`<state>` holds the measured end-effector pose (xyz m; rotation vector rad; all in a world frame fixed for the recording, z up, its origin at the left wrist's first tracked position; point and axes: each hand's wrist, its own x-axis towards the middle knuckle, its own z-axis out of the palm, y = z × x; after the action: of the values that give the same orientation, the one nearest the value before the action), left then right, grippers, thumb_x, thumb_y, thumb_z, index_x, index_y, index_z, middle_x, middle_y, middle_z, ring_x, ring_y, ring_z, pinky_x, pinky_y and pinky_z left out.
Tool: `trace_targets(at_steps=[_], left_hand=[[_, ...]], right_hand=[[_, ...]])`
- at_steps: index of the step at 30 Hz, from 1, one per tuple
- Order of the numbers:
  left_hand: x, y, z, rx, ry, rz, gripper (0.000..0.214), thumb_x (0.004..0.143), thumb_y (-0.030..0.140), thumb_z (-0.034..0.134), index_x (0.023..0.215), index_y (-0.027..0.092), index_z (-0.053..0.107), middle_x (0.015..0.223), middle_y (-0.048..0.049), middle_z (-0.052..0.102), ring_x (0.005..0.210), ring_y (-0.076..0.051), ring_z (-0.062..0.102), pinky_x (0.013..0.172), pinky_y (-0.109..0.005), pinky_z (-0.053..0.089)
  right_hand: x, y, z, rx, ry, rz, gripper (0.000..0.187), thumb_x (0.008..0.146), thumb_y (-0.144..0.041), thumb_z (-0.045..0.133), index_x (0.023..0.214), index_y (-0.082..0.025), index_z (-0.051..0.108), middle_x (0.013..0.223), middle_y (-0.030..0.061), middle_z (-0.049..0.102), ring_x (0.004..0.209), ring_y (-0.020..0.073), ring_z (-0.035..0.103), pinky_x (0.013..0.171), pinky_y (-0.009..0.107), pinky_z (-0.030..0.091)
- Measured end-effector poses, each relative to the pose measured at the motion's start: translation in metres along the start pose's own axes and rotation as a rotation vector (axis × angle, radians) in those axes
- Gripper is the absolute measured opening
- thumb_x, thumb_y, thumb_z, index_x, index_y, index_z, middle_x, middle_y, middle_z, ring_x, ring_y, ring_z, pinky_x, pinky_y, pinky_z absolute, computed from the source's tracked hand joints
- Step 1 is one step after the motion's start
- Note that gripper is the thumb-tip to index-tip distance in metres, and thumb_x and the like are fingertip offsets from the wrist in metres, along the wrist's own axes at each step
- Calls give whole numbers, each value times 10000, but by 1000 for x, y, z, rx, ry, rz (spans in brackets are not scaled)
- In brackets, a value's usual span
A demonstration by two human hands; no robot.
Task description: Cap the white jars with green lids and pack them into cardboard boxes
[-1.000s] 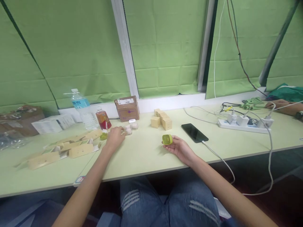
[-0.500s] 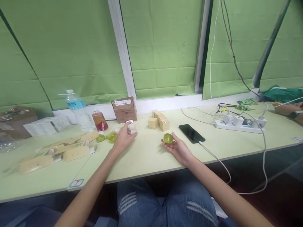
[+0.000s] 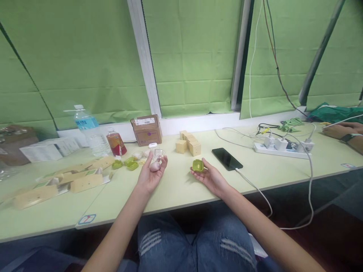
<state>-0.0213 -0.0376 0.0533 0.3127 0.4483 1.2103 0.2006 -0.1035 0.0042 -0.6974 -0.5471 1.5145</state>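
My right hand (image 3: 211, 177) is closed around a small olive-green case cover (image 3: 197, 165), its hollow side facing me. In the fingers of my left hand (image 3: 149, 176) is a clear plastic case (image 3: 158, 155) with a whitish, rounded part (image 3: 154, 166) low in it. Whether the two are joined, I cannot tell. Just behind that hand lies a white earbud case (image 3: 152, 145). More green case covers (image 3: 132, 163) and pale rounded pieces (image 3: 137, 155) rest to its left. Several small tan boxes (image 3: 187, 143) stand together between and beyond my hands.
A black phone (image 3: 227, 158) on a white cable lies right of my right hand. Farther right are a power strip (image 3: 280, 150) and another person's arm (image 3: 343, 132). On the left are flattened cartons (image 3: 85, 183), a water bottle (image 3: 90, 132), a red drink bottle (image 3: 116, 142) and a cardboard box (image 3: 146, 130).
My left hand has turned palm up and come nearer to me, lifting the clear case and whitish part from the pile. The right hand still holds the green cover.
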Motion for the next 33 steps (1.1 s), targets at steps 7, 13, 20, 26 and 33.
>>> trace_targets(at_steps=[7, 13, 20, 26, 33], left_hand=[[10, 13, -18, 1082, 109, 322, 453, 794, 552, 773, 833, 115, 664, 690, -29, 640, 456, -46, 458, 384, -147, 317], [3, 11, -28, 1778, 120, 656, 433, 844, 594, 645, 736, 175, 666, 748, -41, 693, 730, -197, 617, 682, -291, 445], [-37, -68, -10, 2139, 46, 932, 460, 910, 624, 557, 1126, 223, 625, 1102, -102, 632, 955, -272, 630, 731, -328, 478], [-22, -77, -15, 2161, -28, 915, 387, 893, 603, 627, 955, 222, 652, 979, -74, 563, 825, -226, 612, 700, -297, 457], [-18, -53, -23, 2117, -101, 823, 219, 878, 380, 682, 1054, 251, 662, 973, -45, 576, 823, -223, 626, 729, -315, 472]], right_hand=[[1, 2, -1, -56, 1, -27, 291, 1022, -350, 558, 1027, -81, 669, 968, 176, 767, 856, 215, 764, 839, 303, 619], [2, 6, -2, -96, -14, -80, 243, 991, -336, 598, 963, -106, 670, 895, 136, 748, 802, 222, 756, 843, 355, 622], [3, 19, 0, -193, -26, -214, 344, 829, -477, 775, 908, -152, 697, 966, 74, 714, 853, 217, 716, 838, 374, 605], [4, 22, -1, -242, 29, -284, 427, 750, -546, 805, 936, -175, 706, 983, 44, 704, 909, 184, 672, 830, 307, 586], [4, 19, -1, -184, 7, -274, 362, 776, -480, 812, 912, -159, 712, 1006, 63, 711, 935, 206, 704, 875, 350, 620]])
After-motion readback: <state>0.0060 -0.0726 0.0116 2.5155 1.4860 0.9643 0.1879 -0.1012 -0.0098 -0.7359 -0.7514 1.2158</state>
